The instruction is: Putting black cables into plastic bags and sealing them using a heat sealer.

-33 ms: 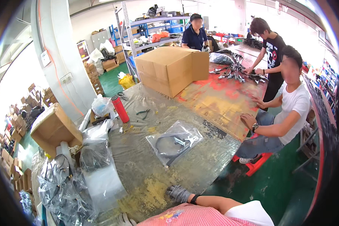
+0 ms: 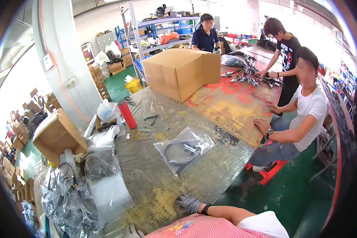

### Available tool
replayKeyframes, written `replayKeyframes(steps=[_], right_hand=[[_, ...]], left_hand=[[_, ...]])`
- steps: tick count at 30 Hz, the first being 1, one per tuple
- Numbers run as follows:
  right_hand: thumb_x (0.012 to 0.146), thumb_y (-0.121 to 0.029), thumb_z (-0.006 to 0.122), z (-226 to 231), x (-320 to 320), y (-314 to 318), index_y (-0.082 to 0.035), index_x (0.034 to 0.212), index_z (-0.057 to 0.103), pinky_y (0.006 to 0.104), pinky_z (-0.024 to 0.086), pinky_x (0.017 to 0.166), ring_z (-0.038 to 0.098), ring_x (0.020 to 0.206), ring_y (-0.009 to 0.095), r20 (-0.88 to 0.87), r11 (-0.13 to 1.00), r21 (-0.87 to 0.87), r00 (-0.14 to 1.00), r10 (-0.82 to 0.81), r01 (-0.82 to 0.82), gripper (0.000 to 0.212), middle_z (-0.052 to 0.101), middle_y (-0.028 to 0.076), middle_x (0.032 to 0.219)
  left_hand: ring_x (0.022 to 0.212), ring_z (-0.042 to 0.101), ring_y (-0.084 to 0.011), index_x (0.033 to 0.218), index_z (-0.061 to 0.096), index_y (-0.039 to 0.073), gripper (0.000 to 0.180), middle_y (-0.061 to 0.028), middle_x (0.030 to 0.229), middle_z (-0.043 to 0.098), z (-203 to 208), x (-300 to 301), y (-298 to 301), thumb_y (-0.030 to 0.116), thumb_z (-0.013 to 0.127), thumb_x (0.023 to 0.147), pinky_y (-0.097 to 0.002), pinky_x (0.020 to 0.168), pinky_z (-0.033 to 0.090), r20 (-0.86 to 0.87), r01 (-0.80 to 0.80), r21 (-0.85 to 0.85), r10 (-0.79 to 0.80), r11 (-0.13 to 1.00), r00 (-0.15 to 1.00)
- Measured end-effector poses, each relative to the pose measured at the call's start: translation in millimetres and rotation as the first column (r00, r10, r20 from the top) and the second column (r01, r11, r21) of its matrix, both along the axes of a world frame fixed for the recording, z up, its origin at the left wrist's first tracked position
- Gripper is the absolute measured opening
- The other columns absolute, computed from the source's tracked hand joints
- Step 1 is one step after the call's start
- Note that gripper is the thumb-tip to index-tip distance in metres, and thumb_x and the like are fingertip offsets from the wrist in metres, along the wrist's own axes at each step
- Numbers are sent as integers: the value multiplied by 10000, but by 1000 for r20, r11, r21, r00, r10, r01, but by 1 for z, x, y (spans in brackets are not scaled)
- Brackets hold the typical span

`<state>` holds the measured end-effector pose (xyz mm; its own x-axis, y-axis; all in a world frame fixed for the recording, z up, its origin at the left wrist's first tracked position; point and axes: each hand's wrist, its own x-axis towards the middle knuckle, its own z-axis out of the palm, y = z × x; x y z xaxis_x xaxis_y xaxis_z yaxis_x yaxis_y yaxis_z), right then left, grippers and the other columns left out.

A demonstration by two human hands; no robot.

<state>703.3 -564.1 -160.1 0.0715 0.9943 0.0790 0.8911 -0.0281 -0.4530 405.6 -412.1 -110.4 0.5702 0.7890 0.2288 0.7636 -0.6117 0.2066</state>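
Workshop floor [image 2: 254, 206]: green, showing to the right of the table [image 2: 142, 156]
Table surface: worn and yellow-stained in the near part, marked red and yellow toward the far right
Right hand [image 2: 188, 203]: in a grey glove, laid palm down by the near edge of the table, knuckles up, fingers loosely bent and pointing left
Right forearm [image 2: 226, 214]: comes in from the near right, low across the front of the body, a black band [image 2: 204, 209] round the wrist
Right grip: relaxed and unclenched, with nothing seen in it
Left hand [image 2: 133, 231]: gloved too, at the near edge, left of the right hand; only a small part shows beside the pink checked cloth [image 2: 202, 228]
Left grip: too little in view, so I cannot tell whether it is spread or closed
Clear bag [image 2: 184, 150]: flat in the middle of the table, beyond the right hand and apart from it, with a looped black cable [image 2: 167, 152] and a silvery metal part [image 2: 203, 146] inside
Left side: plastic-wrapped bundle [image 2: 69, 198] near, tilted carton [image 2: 59, 135] farther off, then a red bottle [image 2: 127, 115] with pliers [image 2: 150, 119] to its right
Far side: large carton [image 2: 174, 73] on the table
Seated co-worker [image 2: 311, 107]: at the right, both hands resting at the table's edge
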Motion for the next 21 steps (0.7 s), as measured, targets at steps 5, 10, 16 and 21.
replayKeyframes(steps=[5, 10, 16, 21], right_hand=[[744, -154, 555, 13, -2, -15, -60, 1053, 605, 412, 454, 808, 549, 968, 326, 47, 999, 50, 999, 18, -20, 326, 571, 135, 1113], [750, -174, 555, 7, -13, -1, -54, 1030, 611, 414, 447, 821, 545, 977, 322, 45, 999, 36, 999, 31, -32, 310, 575, 134, 1106], [724, -234, 581, -3, -21, -10, -77, 950, 632, 446, 421, 840, 539, 955, 328, 161, 995, 94, 986, -49, 34, 280, 591, 143, 1037], [709, -165, 588, -5, -37, 6, -75, 872, 622, 462, 428, 785, 531, 881, 352, 86, 977, 205, 993, -81, 61, 189, 579, 144, 918]], left_hand=[[1119, 436, -421, 1186, 478, 14, 481, -250, 1184, 479, 4, 3, -9, 224, 525, 756, -524, 954, 354, -19, 21, -16, -22, 1000, 1000], [1118, 434, -420, 1176, 480, 9, 478, -249, 1179, 479, -5, -17, -7, 215, 531, 747, -526, 956, 350, -33, -7, -59, 5, 998, 999], [1080, 459, -406, 1134, 511, 1, 419, -225, 1146, 512, 7, -41, -30, 214, 519, 773, -476, 946, 370, 34, 13, -43, -12, 999, 999], [1174, 401, -399, 1235, 444, 25, 513, -213, 1270, 437, -20, -62, -19, 267, 506, 786, -495, 1004, 308, -57, -90, -63, 86, 994, 995]])
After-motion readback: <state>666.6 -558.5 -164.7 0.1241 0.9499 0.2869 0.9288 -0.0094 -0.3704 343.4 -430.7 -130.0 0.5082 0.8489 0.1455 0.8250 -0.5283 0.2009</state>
